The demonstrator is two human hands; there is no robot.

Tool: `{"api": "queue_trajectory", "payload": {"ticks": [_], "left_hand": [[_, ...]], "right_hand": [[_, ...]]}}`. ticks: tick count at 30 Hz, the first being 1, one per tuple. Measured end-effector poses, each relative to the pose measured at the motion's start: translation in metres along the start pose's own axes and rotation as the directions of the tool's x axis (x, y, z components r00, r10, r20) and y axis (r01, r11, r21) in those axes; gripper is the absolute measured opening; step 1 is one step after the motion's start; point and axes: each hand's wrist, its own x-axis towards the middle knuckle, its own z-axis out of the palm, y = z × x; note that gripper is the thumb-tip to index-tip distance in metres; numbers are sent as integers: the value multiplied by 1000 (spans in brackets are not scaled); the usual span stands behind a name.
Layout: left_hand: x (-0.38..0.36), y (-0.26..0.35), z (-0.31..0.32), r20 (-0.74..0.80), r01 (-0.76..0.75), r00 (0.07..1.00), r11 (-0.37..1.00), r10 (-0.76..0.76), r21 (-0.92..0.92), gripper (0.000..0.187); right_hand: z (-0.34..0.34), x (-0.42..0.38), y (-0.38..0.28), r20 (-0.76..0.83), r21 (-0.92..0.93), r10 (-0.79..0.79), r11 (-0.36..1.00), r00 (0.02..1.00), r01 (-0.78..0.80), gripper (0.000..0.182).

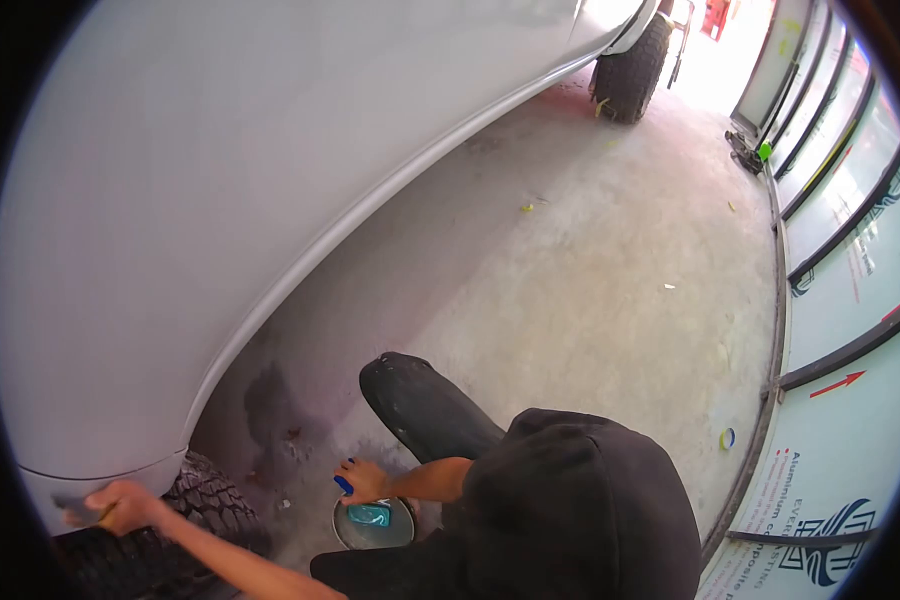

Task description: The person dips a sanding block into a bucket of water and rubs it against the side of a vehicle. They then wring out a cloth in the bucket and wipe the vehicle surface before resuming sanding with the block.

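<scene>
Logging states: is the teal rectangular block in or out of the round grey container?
In: the block shows within the rim of the container.

Off to the right of the right hand (368, 482), a thin blue-and-yellow ring (731, 438) lies on the grey concrete floor (590, 310), near pale printed wall sheets (840, 425) crossed by dark bars (842, 357). Well beyond the hand lie a small yellow scrap (527, 208) and, farther right, a bright green object (765, 151).

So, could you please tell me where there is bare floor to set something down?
The widest bare patch is the concrete floor between the pale grey vehicle and the aluminium composite panels, running from the bent knee toward the far tire, despite small scraps. It's crowded beside the near tire, around the bowl and right hand.
</scene>
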Motion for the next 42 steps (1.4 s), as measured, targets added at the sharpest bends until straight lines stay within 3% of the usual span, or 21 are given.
{"api": "queue_trajectory", "payload": {"ticks": [4,7,9,12,15,16,18,21,23,27,28,29,30,32,34,35,37,38,39,40,42], "left_hand": [[11,6,1,4,-27,1000,1000,27,6,39],[36,23,-11,122,159,981,986,-153,-43,42],[36,72,-33,138,288,952,952,-273,-106,45],[12,147,-66,81,248,969,943,-235,-223,49],[80,107,-51,131,300,953,907,-272,-296,53],[109,77,-37,266,545,836,784,-480,-299,52],[128,47,-33,338,672,737,689,-585,-273,52],[69,99,-49,176,326,943,892,-283,-313,54],[7,145,-74,235,177,965,948,-115,-264,58],[93,88,-52,143,255,965,922,-222,-291,50],[116,72,-46,328,539,817,830,-474,-144,36],[139,57,-39,474,725,572,683,-669,90,23],[131,52,-24,472,726,584,685,-661,62,28],[48,103,-33,219,373,916,916,-337,-148,40],[11,122,-54,138,189,976,970,-169,-152,52],[-13,87,-37,106,165,983,974,-150,-153,49],[31,58,-22,-45,175,983,981,-180,-88,41],[22,-15,0,301,392,837,884,-457,255,38],[28,-81,18,265,403,880,915,-395,25,38],[29,-162,37,414,406,779,882,-471,239,40],[73,-139,-17,439,403,787,900,-434,167,53]], "right_hand": [[-6,-2,0,-28,14,-26,1000,999,27,65],[-10,6,2,-4,14,-23,1000,1000,23,65],[-4,5,2,-20,16,-27,999,999,27,65],[-3,10,0,-43,-16,-38,999,998,37,63],[7,23,8,-25,-81,-84,993,996,82,61],[15,29,10,-16,-88,-86,993,996,84,61],[20,36,9,-14,-104,-106,989,994,104,58],[13,26,6,-65,-69,-160,985,985,156,57],[0,8,-4,-39,-68,-125,990,991,122,56],[-3,11,-6,-33,-74,-131,989,991,128,57],[5,19,0,-28,-56,-127,991,992,125,57],[10,22,4,-42,-37,-102,994,994,100,58],[7,20,-1,7,-32,-33,999,999,33,61],[3,20,-2,25,-26,18,1000,1000,-17,66],[11,18,10,19,-48,-9,999,1000,10,68],[13,19,15,42,-63,-16,998,999,18,68],[3,14,7,22,-95,-34,995,999,36,63],[2,17,7,14,-81,-36,996,999,37,61],[3,19,10,10,-68,-41,997,999,42,58],[3,18,15,14,-56,-47,997,999,48,56],[-13,18,15,-222,45,44,998,974,-35,49]]}}
